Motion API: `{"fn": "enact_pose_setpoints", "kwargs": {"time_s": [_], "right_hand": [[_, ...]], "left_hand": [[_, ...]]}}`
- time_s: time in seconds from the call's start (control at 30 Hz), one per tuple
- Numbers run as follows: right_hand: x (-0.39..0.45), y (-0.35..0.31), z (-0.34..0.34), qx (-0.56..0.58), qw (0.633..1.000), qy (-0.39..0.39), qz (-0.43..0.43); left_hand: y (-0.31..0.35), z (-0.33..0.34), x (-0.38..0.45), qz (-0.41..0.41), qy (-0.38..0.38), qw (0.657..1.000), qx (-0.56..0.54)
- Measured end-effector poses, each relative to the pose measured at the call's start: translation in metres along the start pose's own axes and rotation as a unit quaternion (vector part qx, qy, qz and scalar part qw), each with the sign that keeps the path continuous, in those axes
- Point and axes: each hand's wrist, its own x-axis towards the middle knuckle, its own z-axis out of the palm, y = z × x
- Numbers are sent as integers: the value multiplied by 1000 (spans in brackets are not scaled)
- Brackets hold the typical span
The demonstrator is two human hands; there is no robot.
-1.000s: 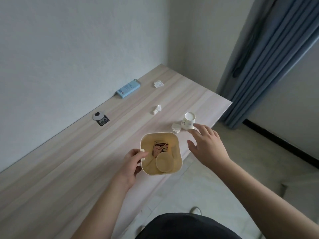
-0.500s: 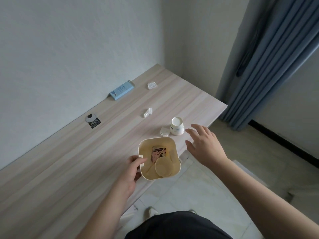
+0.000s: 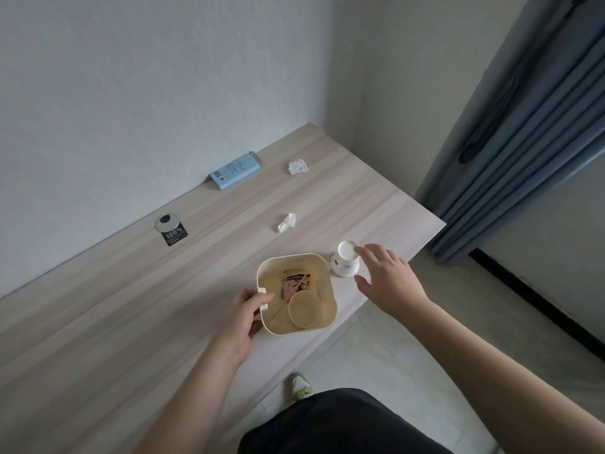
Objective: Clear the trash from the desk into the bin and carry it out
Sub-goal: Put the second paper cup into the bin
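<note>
A small cream bin stands near the front edge of the wooden desk. Inside it lie a round lid and a dark wrapper. My left hand grips the bin by its left rim. My right hand is open, its fingertips at the rim of a white paper cup that stands just right of the bin. A crumpled tissue lies in the middle of the desk, and another crumpled paper lies farther back.
A light blue box lies against the wall. A black label and a round grey disc sit further left by the wall. The desk's right end stops short of blue curtains. Tiled floor lies below.
My right hand has reached forward to the paper cup's rim. The crumpled scrap beside the cup is no longer visible. My left hand keeps its hold on the bin.
</note>
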Motion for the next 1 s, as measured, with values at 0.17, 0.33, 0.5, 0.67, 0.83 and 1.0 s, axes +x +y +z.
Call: {"fn": "enact_pose_setpoints", "kwargs": {"time_s": [0.17,0.33,0.5,0.67,0.83,1.0], "right_hand": [[27,-1,9,15,999,-21,20],[53,-2,29,-54,998,-34,-17],[93,8,48,-125,981,-125,-75],[118,25,60,-157,961,-188,-126],[133,46,57,-132,957,-211,-147],[149,63,35,-98,960,-225,-138]], "left_hand": [[12,-3,22,-3,-10,1000,-8],[20,-9,36,-6,0,1000,-14],[23,-9,46,-5,30,999,-24],[27,3,49,4,65,997,-46],[25,23,53,0,100,993,-70],[28,44,59,6,127,989,-75]]}}
